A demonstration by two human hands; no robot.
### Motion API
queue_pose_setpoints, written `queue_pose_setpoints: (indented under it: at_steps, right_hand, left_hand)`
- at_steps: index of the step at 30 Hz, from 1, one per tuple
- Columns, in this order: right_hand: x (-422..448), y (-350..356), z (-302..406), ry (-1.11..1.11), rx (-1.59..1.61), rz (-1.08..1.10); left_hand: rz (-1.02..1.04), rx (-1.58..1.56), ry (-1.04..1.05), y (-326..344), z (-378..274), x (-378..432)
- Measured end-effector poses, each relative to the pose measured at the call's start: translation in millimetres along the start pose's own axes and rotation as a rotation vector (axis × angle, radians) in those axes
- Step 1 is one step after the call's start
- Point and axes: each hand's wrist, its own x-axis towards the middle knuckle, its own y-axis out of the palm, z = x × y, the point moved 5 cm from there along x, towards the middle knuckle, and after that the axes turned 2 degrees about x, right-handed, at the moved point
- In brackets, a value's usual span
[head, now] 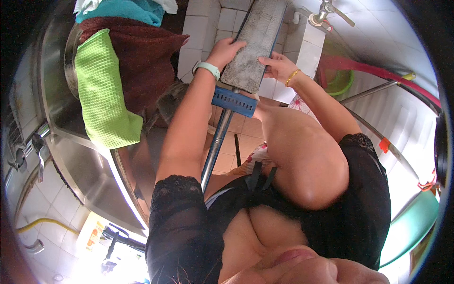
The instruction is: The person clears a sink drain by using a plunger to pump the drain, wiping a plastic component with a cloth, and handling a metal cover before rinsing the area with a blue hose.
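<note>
A flat mop head with a worn grey pad (253, 46) is raised in front of me, pad side showing. My left hand (227, 53) grips its left edge, thumb on the pad; a watch with a pale green strap is on that wrist. My right hand (278, 67) holds the right edge, thumb at the pad's rim, other fingers partly hidden behind it. Below the pad, a blue slotted plastic bracket (234, 102) sits around the metal mop pole (219, 145), which runs down toward my body beside my raised bare leg.
To the left, a stainless steel sink (95, 177) has a green waffle cloth (103, 92), a brown towel (142, 60) and a teal cloth (120, 12) over its edge. A tap (322, 16) is on the upper-right wall. A green basin (340, 83) lies below it.
</note>
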Motion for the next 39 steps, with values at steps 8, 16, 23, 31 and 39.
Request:
queue_pose_setpoints:
  at_steps: [8, 16, 23, 31, 39]
  right_hand:
    - [2, -7, 12, 0.105, 0.047, 0.141]
    - [24, -43, 54, -0.152, -0.068, -0.083]
    - [19, -29, 70, -0.114, -0.125, -0.048]
    - [27, -35, 56, -0.128, -0.186, -0.131]
    - [17, -38, 58, -0.164, -0.171, -0.105]
  left_hand:
    - [0.056, -0.087, 0.009, 6, 14, 28]
    - [0.191, -0.175, -0.122, 7, -7, 22]
    - [0.208, -0.367, -0.186, 14, 8, 34]
    - [0.015, -0.197, -0.027, 22, -7, 26]
    - [0.08, -0.298, -0.096, 19, -28, 38]
